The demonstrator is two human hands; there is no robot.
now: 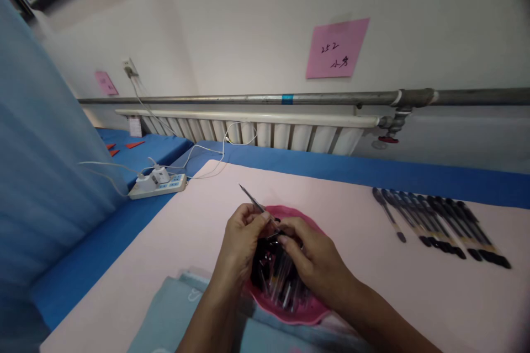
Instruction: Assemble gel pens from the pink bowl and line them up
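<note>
Above a pink basket (298,319), my left hand (240,240) pinches a slim pen (250,196) whose bare tip points up and to the left. My right hand (317,256) meets it at the pen's lower end, thumb and fingers closed on a small dark pen part (274,236). My fingers partly cover where the two pieces come together, so I cannot tell whether they are joined. Inside the basket lie many loose pen parts (284,281), clear tubes and black pieces among them.
To the right, several dark pens (439,220) lie side by side on the pink sheet (356,215). A power strip (159,186) with plugs and white cables sits at the left. Light-blue cloth (165,309) lies in front. Behind are a radiator (281,135) and pipe (232,100).
</note>
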